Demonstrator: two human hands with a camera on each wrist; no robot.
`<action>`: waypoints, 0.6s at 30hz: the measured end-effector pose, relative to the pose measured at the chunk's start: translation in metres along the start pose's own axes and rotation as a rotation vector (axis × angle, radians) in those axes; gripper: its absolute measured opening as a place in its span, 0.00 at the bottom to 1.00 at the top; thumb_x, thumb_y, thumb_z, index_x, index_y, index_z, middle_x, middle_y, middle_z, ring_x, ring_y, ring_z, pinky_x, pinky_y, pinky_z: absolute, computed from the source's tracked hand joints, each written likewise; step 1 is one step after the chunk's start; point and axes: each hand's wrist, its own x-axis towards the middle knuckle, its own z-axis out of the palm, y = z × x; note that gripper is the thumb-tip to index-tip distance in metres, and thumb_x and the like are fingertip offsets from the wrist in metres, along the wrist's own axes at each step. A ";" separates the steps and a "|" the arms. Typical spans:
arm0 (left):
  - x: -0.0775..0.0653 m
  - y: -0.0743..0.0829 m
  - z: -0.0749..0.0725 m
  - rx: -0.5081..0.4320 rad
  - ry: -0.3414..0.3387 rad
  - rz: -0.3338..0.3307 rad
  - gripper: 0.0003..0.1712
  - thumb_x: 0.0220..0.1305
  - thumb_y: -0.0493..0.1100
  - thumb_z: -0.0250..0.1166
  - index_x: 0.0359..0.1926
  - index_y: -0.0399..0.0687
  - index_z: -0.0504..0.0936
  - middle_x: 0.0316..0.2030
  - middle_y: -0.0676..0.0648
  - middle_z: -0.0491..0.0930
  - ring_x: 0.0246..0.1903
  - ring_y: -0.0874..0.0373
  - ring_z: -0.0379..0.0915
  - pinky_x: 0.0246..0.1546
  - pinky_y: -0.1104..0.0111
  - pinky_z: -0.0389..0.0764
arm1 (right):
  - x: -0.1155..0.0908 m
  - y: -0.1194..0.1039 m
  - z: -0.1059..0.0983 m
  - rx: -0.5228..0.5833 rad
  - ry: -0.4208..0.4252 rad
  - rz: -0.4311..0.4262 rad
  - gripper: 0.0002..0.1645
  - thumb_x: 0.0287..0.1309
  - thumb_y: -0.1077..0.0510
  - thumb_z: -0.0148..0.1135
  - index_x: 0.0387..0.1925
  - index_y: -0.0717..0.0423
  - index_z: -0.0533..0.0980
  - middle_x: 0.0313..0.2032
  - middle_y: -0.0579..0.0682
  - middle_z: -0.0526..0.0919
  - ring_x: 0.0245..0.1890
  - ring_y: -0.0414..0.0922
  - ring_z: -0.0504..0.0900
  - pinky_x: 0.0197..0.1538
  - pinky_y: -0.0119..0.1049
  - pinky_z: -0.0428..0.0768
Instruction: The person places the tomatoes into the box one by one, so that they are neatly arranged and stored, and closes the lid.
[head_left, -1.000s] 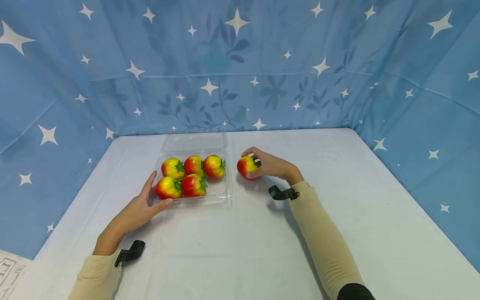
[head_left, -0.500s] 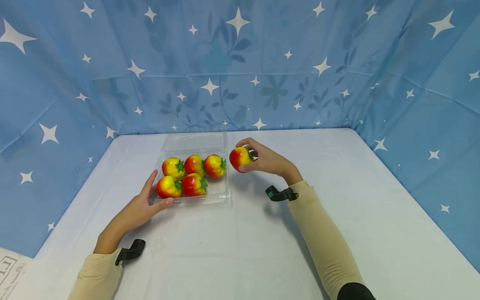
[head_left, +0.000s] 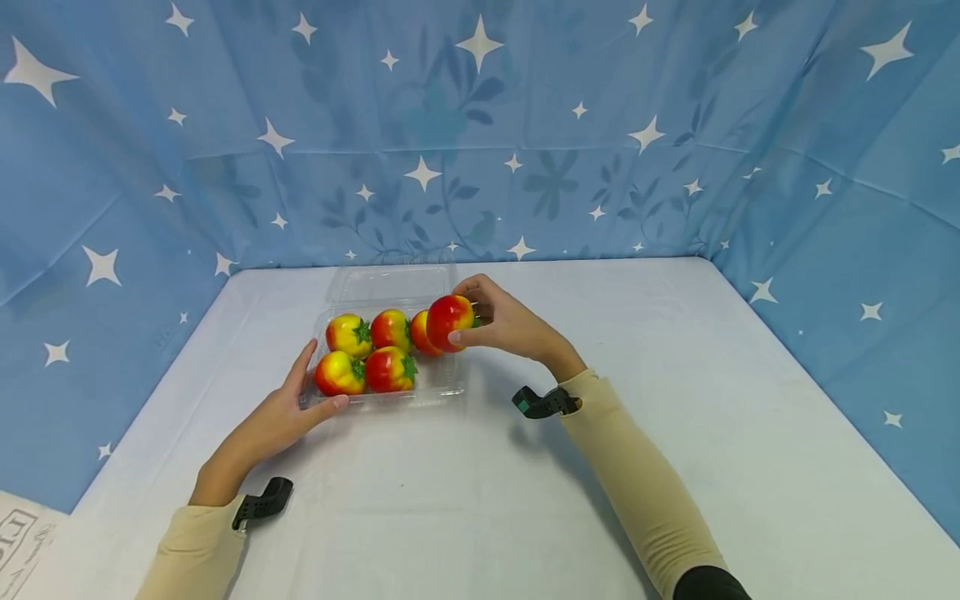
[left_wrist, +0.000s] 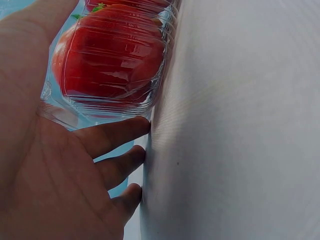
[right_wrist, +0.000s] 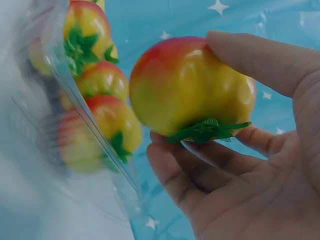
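Note:
My right hand (head_left: 502, 321) pinches a rounded red-and-yellow fruit (head_left: 448, 323) with a green leafy crown, over the right side of a clear plastic box (head_left: 438, 382). In the right wrist view the thumb lies on top of this fruit (right_wrist: 192, 90) and the fingers are under it. Several like fruits (head_left: 390, 369) sit in the box in two rows; the held one partly hides the back right fruit (head_left: 422, 335). At the box's left near corner my left hand (head_left: 277, 421) rests with thumb and fingers spread. The left wrist view shows its fingers (left_wrist: 117, 135) beside the box wall.
The box's clear lid (head_left: 390, 283) lies folded back behind it. A white cloth (head_left: 480, 500) covers the table, with a blue star-patterned curtain (head_left: 480, 208) along the back and sides. Printed white material (head_left: 26, 533) shows at the lower left.
My right hand has lifted the fruit off the table and carried it left, from beside the box to over its right side. The left hand has stayed at the box corner.

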 end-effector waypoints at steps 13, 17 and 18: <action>0.001 0.001 0.000 0.005 0.001 0.002 0.66 0.73 0.64 0.66 0.87 0.52 0.27 0.82 0.26 0.44 0.77 0.23 0.49 0.69 0.25 0.54 | 0.006 0.005 0.025 -0.006 -0.006 0.005 0.35 0.63 0.56 0.76 0.63 0.56 0.66 0.63 0.55 0.75 0.61 0.53 0.82 0.57 0.42 0.86; 0.001 0.000 0.000 0.011 0.003 -0.004 0.66 0.73 0.65 0.66 0.87 0.52 0.27 0.82 0.25 0.45 0.77 0.23 0.49 0.69 0.25 0.54 | 0.008 0.008 0.031 -0.051 -0.016 -0.013 0.35 0.61 0.54 0.78 0.62 0.56 0.67 0.61 0.53 0.78 0.58 0.50 0.82 0.57 0.41 0.86; 0.001 0.000 0.000 0.012 0.003 -0.007 0.66 0.74 0.65 0.66 0.87 0.52 0.27 0.82 0.25 0.44 0.77 0.23 0.49 0.69 0.25 0.54 | 0.008 0.009 0.031 -0.068 -0.017 -0.023 0.35 0.60 0.54 0.78 0.62 0.56 0.68 0.60 0.52 0.79 0.57 0.49 0.82 0.57 0.42 0.85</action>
